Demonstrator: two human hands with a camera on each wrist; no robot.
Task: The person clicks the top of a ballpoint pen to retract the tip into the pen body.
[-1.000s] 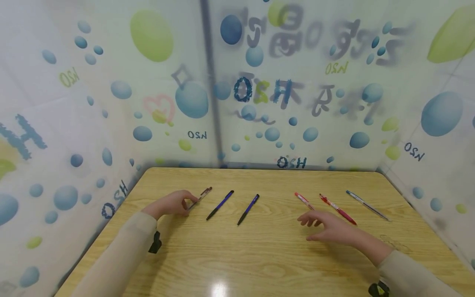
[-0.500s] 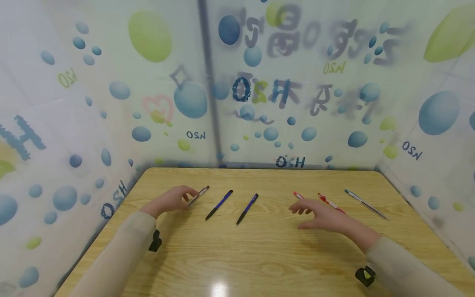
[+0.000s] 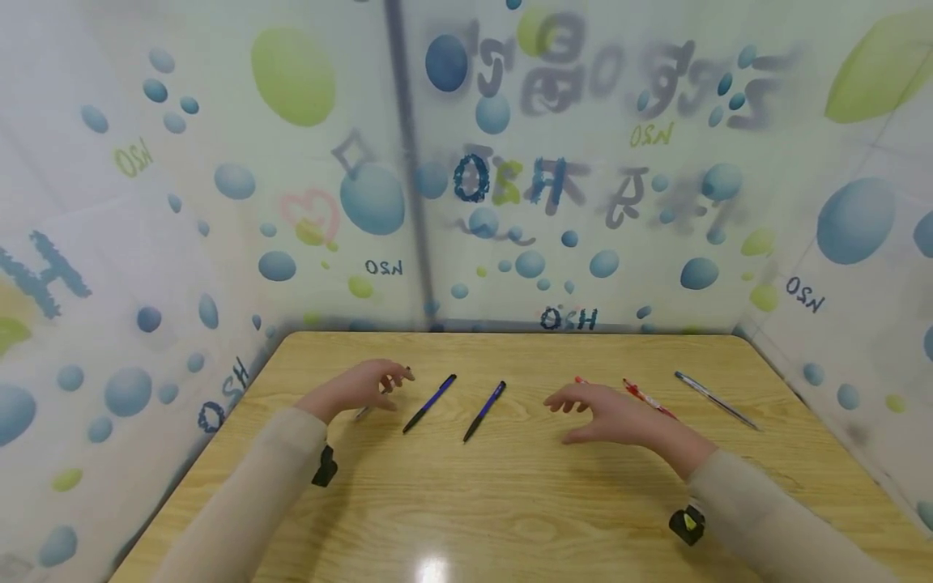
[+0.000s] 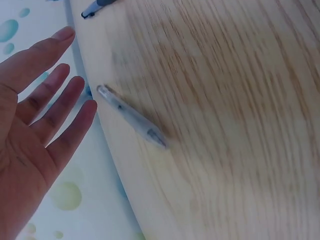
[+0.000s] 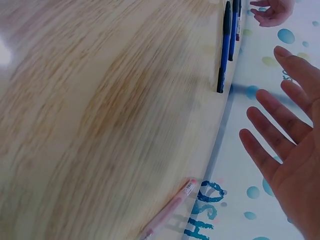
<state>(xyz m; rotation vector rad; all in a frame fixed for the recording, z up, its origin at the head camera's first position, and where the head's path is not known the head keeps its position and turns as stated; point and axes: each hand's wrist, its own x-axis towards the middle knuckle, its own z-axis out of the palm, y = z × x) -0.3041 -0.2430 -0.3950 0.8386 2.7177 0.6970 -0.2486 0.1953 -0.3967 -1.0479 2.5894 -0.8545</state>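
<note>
My left hand hovers over a slim clear pen, its fingers spread and holding nothing. The hand hides most of that pen in the head view; the left wrist view shows it lying on the wood. Just right of this hand lies a blue pen with black ends, and beyond it a second blue pen. My right hand is in the air with loosely extended fingers, free of any object. Partly behind it are a pale pink-red pen and a red pen.
A clear pen with a blue end lies farthest right on the wooden table. Sheeting printed with blue and green dots stands behind the table and at both sides. A dark wrist device hangs under the right sleeve.
My left hand has let go of the clear pen, with its fingers spreading and shifting slightly right. My right hand has moved left and a little up, still empty. The pens remain on the table.
</note>
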